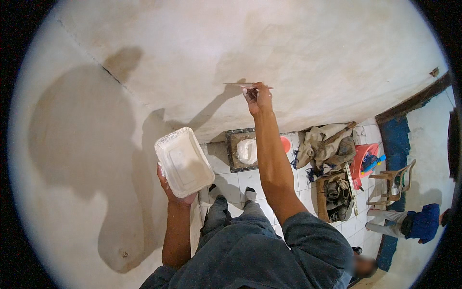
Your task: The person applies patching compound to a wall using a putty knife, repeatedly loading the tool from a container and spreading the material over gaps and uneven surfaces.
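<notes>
My left hand (167,187) grips a white rectangular plastic tub (182,161) by its side and underside, tilted so its inside shows. White paste is smeared over the tub's rim and inner walls. With my right arm stretched forward, my right hand (259,98) is closed on a thin, flat putty blade (236,84), seen nearly edge-on. White residue coats those fingers. The blade lies at or very near the pale plastered wall (308,53); whether it touches is hard to tell. Below, a dark-edged tray (240,130) holds a mound of white paste (247,151), partly behind my right forearm.
A pink bowl (286,144), a crumpled beige sack (320,139), a cardboard box (321,200) of dark cloth and a red container (361,159) stand on white floor tiles. Beyond are a chair (392,185) and a person in blue (421,224). Another person (364,267) is at lower right.
</notes>
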Demonstrator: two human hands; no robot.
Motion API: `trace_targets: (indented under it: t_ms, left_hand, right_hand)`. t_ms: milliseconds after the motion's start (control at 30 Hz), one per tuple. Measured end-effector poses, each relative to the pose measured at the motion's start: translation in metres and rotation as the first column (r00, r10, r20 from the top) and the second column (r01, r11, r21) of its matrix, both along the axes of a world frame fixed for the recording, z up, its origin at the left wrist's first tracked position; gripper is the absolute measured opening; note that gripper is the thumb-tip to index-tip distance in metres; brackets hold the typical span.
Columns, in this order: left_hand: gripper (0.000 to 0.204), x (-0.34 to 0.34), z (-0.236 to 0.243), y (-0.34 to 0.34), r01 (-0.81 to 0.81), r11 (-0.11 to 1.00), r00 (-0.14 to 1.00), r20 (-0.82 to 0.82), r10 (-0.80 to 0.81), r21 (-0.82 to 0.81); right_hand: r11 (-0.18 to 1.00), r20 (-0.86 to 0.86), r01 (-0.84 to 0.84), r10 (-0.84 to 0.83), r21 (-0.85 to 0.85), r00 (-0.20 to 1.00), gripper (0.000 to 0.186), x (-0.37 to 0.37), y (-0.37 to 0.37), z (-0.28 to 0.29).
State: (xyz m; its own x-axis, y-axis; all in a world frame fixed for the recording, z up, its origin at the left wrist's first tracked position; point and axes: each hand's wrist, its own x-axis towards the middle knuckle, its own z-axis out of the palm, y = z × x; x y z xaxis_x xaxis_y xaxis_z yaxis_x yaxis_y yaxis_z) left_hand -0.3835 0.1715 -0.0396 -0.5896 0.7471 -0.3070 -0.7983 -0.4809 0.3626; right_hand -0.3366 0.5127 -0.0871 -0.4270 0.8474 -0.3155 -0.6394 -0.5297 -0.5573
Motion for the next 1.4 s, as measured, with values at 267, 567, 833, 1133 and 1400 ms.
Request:
trace_targets:
  t_ms: [267, 567, 833, 1133, 1400]
  left_hand:
    - [0.065, -0.001, -0.005, 0.0, -0.056, 0.998, 0.998, 0.013, 0.056, -0.002]
    - [0.064, -0.001, -0.013, 0.001, -0.1, 0.993, 0.995, -0.015, 0.099, -0.066]
    - [0.068, -0.001, -0.007, 0.001, -0.04, 0.999, 0.999, 0.014, 0.04, 0.03]
    - [0.065, -0.001, -0.011, -0.002, -0.065, 0.998, 0.998, 0.024, 0.065, 0.0]
    - [0.068, 0.002, -0.003, 0.001, -0.097, 0.995, 0.995, 0.012, 0.097, 0.0]
  right_hand:
    - [0.25, 0.31, -0.307, -0.937, 0.918, 0.163, 0.039, 0.003, -0.06, 0.056]
    - [0.093, 0.354, -0.716, -0.908, 0.691, 0.224, 0.042, -0.073, -0.089, -0.101]
    - [-0.265, 0.057, -0.623, -0.893, 0.736, 0.447, 0.039, -0.024, -0.088, 0.035]
    - [-0.506, -0.331, -0.582, -0.861, 0.637, 0.386, 0.022, -0.023, -0.041, 0.231]
    - [-0.434, -0.034, -0.657, -0.848, 0.617, 0.529, 0.043, -0.009, -0.055, 0.04]
